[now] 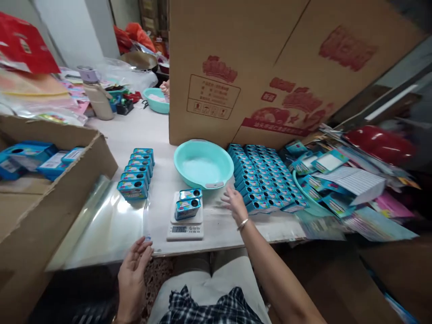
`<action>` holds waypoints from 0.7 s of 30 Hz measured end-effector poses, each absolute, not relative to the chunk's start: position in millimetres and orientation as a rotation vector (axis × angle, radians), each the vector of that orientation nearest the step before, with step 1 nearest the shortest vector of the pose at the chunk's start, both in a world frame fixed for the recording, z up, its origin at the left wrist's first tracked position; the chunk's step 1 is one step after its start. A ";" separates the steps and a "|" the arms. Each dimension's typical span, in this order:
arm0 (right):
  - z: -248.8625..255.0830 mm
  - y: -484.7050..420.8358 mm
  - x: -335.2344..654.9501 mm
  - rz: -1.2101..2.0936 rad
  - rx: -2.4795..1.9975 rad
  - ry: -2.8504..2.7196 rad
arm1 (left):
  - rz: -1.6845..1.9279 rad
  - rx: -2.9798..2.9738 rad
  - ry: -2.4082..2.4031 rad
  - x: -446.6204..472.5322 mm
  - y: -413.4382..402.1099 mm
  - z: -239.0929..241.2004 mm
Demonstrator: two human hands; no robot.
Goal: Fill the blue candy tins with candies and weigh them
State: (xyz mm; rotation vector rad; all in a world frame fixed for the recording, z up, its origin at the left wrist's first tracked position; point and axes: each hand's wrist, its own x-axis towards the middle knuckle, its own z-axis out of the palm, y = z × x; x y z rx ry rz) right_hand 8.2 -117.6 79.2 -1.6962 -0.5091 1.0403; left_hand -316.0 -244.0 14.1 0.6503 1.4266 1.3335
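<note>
While the right grip [236, 207] is being held open and empty, two boxes [186, 209] are being weighed on the scale [185, 236] to its left, best left untouched for steadiness; whether plastic [108, 229] is being pinched by the half-curled left grip [134, 263] is unclear.

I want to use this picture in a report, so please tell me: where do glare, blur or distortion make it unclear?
White glare on the clear plastic film in the head view; also in the head view, smeared red print on the large carton and scale display digits not surely readable; towards the head view's edges, a stretched, leaning look.
</note>
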 end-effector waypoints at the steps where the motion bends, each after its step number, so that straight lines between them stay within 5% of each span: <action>1: 78.9 -112.7 -0.7 1.111 -1.689 -0.488 | 1.313 0.659 1.405 -313.6 -239.6 14.6; 12: 98.4 -75.6 -0.5 1.241 -1.428 -0.140 | 1.247 0.726 1.286 -287.0 -227.3 38.9; 21: 151.7 -142.2 46.6 1.016 -1.183 -0.197 | 1.131 0.815 1.255 -251.8 -234.4 45.3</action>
